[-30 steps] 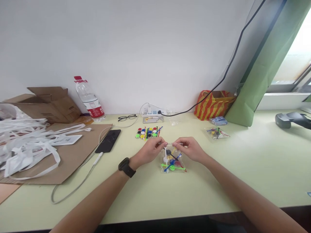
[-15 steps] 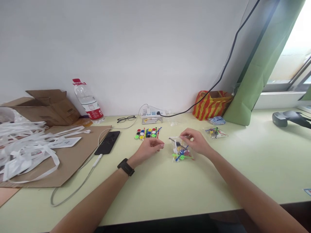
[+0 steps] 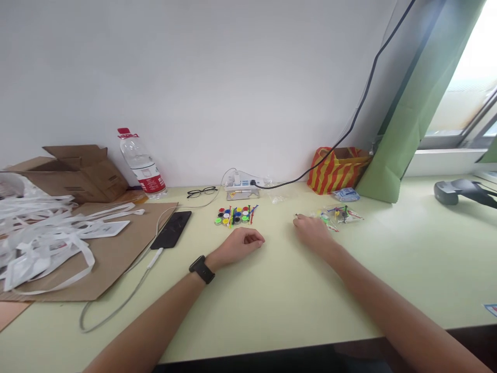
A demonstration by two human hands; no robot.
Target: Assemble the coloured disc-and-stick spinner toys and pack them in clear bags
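My left hand (image 3: 238,245) rests on the table with its fingers curled in and the thumb close to the fingertips; nothing shows in it. Ahead of it lie small round plastic pieces (image 3: 226,214) in several colours, set in rows, with thin coloured plastic sticks (image 3: 251,214) beside them. My right hand (image 3: 312,232) is closed at a clear plastic bag (image 3: 326,219) of colourful parts, which it largely covers. A dark stick tip pokes out by its fingertips, and the exact grip is hidden. Touching or overlapping this bag is a second clear bag (image 3: 351,215) of parts.
On the left are a phone (image 3: 171,229) on a cable, a cardboard sheet (image 3: 116,254) with white straps, a box (image 3: 77,178) and a bottle (image 3: 143,166). Glasses (image 3: 202,192), a power strip (image 3: 241,181) and a striped bag (image 3: 336,171) stand along the wall.
My right hand has turned over, and the bag of parts has shifted right and away, up against the second bag. The left hand has barely moved.
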